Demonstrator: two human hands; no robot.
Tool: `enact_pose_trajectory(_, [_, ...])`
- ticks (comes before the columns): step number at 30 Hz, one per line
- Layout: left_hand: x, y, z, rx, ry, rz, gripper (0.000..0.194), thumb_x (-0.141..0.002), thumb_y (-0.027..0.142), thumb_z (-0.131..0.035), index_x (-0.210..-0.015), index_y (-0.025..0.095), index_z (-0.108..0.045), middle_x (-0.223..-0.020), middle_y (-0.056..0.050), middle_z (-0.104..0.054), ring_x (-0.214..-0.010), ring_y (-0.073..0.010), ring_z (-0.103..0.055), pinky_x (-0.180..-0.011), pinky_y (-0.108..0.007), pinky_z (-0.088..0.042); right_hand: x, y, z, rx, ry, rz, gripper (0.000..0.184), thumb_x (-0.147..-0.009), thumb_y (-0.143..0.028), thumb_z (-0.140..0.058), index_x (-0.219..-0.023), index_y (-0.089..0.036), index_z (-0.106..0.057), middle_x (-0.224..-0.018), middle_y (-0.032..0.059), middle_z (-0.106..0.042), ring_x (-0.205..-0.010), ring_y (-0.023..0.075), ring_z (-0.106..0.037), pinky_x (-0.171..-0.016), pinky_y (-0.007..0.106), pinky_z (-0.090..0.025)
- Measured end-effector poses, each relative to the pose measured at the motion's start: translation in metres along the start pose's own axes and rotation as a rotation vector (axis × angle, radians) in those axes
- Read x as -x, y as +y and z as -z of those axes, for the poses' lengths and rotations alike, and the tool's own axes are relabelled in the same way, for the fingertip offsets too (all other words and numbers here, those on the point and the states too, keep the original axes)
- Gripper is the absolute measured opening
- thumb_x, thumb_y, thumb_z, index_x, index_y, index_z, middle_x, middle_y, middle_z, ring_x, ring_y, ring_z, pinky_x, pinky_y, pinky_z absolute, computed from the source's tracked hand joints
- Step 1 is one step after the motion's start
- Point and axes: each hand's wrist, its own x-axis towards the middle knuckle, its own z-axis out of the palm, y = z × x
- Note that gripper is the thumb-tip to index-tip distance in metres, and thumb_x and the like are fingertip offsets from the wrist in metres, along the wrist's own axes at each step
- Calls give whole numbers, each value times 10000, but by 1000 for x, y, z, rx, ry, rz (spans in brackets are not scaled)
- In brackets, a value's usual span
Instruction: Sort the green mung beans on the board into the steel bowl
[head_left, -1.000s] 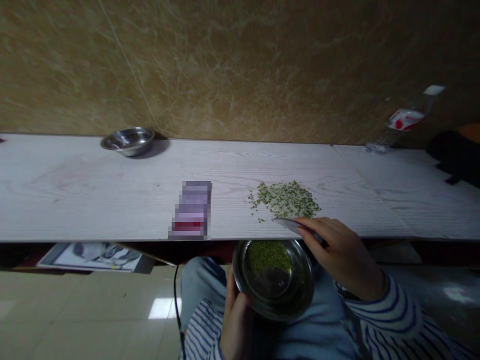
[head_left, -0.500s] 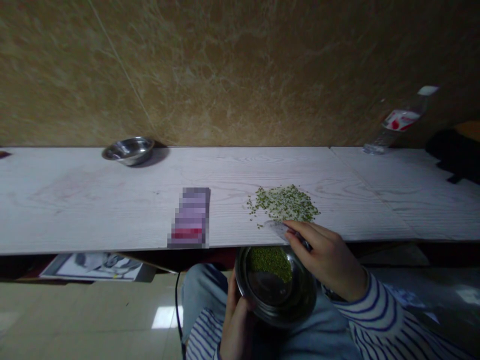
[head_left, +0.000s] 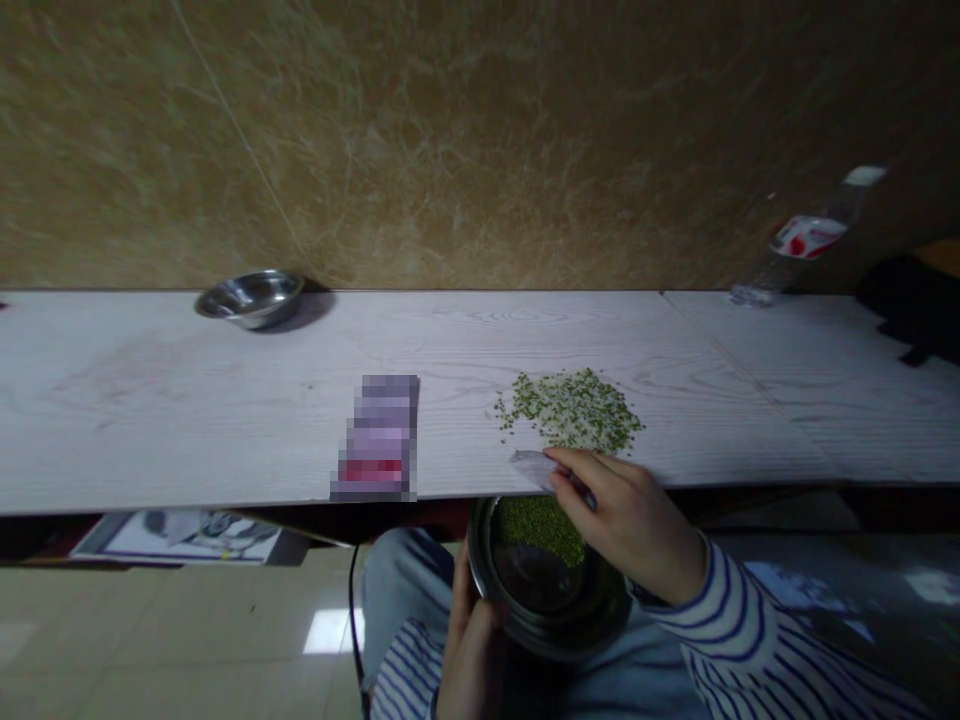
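My right hand [head_left: 626, 520] is closed around a small spoon [head_left: 534, 466], its shiny, pale head resting at the table's front edge. Just beyond it lies a loose pile of green beans mixed with white grains [head_left: 577, 410], spread over the pale wood-grain table [head_left: 450, 340]. Below the edge, my left hand [head_left: 474, 625] grips the left rim of a metal bowl [head_left: 517, 615] above my lap. Green beans [head_left: 541, 530] cover the far side of the bowl's inside, while its near side shows bare metal. My right wrist hides part of the bowl's right side.
Another metal bowl [head_left: 251, 300] stands at the back left by the wall. A pixelated flat purple thing [head_left: 379, 435] lies left of the pile. A clear bottle [head_left: 806, 240] and a black item [head_left: 915, 305] are at the right. Below the tabletop is an open drawer [head_left: 187, 535].
My right hand and the spoon have shifted left and slightly toward me, away from the pile along the front edge. My left hand and the bowl stay nearly in place.
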Motion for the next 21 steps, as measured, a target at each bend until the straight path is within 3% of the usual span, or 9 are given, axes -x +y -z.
enact_pose_trajectory(10, [-2,-1,1,6,43,30,743,-641,225,-673,-1362,269,-499,-1231,-89,-662,-1258,-355,-492,-1063,-485,-345,1,29,14,86,109,-70,238,-872,-199,-493,-1034,-151,-660,-824,61,-747,-674,183,-703,-641,299,-581])
enact_pose_trajectory(16, [-3,1,4,25,53,9,743,-627,217,-676,-1350,275,-510,-1328,-74,-605,-1302,-350,-443,-1070,-462,-340,-2,20,8,49,92,-43,240,-882,-182,-501,-1067,-146,-650,-909,66,-746,-735,171,-704,-708,291,-580])
enact_pose_trajectory(21, [-2,3,4,22,12,10,727,-656,210,-652,-1362,293,-499,-1254,-64,-655,-1275,-339,-477,-1055,-459,-360,-2,13,3,55,53,-25,237,-890,-171,-490,-1070,-153,-644,-958,72,-740,-809,189,-704,-750,317,-575])
